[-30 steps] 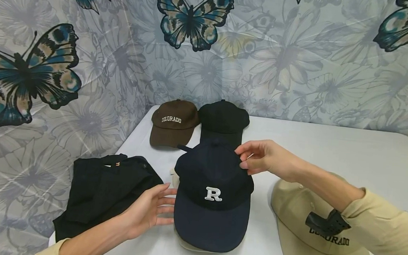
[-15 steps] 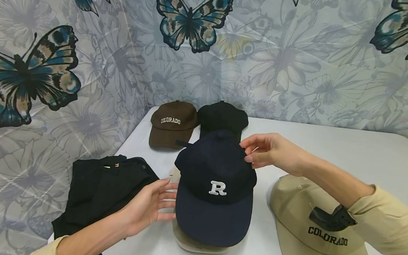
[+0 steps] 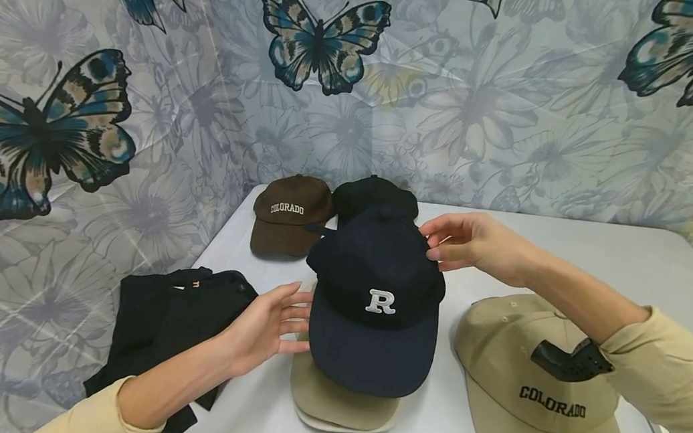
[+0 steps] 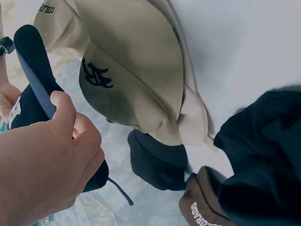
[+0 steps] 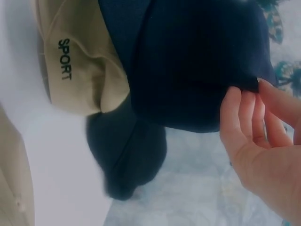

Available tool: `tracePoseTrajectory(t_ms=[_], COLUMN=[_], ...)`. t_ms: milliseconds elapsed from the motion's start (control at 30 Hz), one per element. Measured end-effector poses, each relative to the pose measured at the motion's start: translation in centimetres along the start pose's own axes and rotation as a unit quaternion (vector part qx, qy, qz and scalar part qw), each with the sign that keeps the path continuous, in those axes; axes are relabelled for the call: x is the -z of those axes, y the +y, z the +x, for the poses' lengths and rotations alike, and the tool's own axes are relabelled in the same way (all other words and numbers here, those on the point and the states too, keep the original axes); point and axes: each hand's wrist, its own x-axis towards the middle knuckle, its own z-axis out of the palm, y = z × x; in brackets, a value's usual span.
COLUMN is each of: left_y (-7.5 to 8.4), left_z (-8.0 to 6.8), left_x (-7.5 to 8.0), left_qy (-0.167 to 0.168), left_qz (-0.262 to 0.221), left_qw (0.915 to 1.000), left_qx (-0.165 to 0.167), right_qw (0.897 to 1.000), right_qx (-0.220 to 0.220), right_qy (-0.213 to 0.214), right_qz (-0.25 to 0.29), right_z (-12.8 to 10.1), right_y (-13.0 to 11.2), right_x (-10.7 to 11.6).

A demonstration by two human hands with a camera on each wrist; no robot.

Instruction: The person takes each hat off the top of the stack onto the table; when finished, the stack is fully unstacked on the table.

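A navy cap (image 3: 377, 292) with a white "R" hangs tilted above a stack of beige caps (image 3: 339, 404) near the table's front. My right hand (image 3: 441, 246) pinches the fabric at the back right of its crown; the right wrist view shows the fingertips (image 5: 240, 108) on the navy cap (image 5: 197, 61) at its edge. My left hand (image 3: 291, 320) stays open at the cap's left side, fingers spread by the brim. In the left wrist view the thumb (image 4: 63, 101) lies against the navy brim (image 4: 33, 61), and a beige cap (image 4: 136, 80) with a dark embroidered letter lies below.
A brown "COLORADO" cap (image 3: 289, 212) and a black cap (image 3: 372, 195) sit at the back of the white table (image 3: 621, 262). A khaki "COLORADO" cap (image 3: 534, 377) lies front right, under my right forearm. Folded black clothing (image 3: 176, 319) lies front left. Butterfly-print curtains close off the back and left.
The navy cap has risen and moved back and a little right with my right hand, uncovering more of the beige brims beneath. My left hand followed slightly, still open.
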Motion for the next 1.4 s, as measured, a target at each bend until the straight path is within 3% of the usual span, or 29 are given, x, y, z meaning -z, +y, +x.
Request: tracePoseTrajectory(t_ms=[233, 633, 933, 1400], left_y=[0.6, 2.0, 3.3, 5.1], left_z=[1.4, 5.3, 7.3, 11.1], left_x=[-0.7, -2.2, -3.7, -6.2], left_qy=[-0.008, 0.002, -0.003, 0.034], left_qz=[0.004, 0.006, 0.012, -0.002], left_qw=[0.9999, 0.9999, 0.9998, 0.9994], left_qx=[-0.007, -0.014, -0.016, -0.006], right_qw=[1.000, 0.999, 0.998, 0.995], right_qx=[-0.006, -0.016, -0.017, -0.016], right_qy=[0.014, 0.042, 0.055, 0.093], right_qz=[-0.011, -0.028, -0.021, -0.042], right_z=[-0.2, 0.1, 0.0, 0.5], right_y=[-0.2, -0.1, 0.0, 0.3], right_x=[1.2, 4.2, 6.6, 9.9])
